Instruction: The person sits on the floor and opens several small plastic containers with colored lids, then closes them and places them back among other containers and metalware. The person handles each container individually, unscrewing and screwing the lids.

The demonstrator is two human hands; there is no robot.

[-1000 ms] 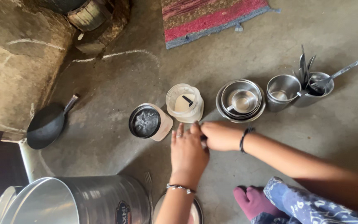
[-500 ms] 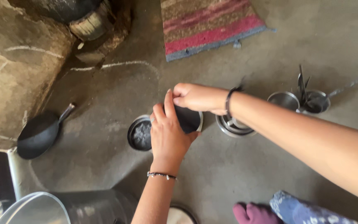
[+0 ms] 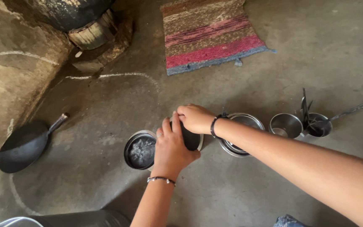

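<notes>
We're pressing both hands onto a black lid (image 3: 191, 138) sitting on the jar on the floor. Our left hand (image 3: 171, 149) is lying flat over its near side, fingers together; our right hand (image 3: 195, 117) is curling over its far edge, gripping it. An open jar of grey powder (image 3: 140, 150) is sitting just left. Stacked steel bowls (image 3: 241, 126) and steel cups (image 3: 288, 125) are lining up on the right, a black pan (image 3: 22, 145) well apart on the left.

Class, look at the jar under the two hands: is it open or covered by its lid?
Covered. A black lid sits across the jar's mouth, with the left hand and right hand on it. Whether it is tightened, cannot tell.
</notes>
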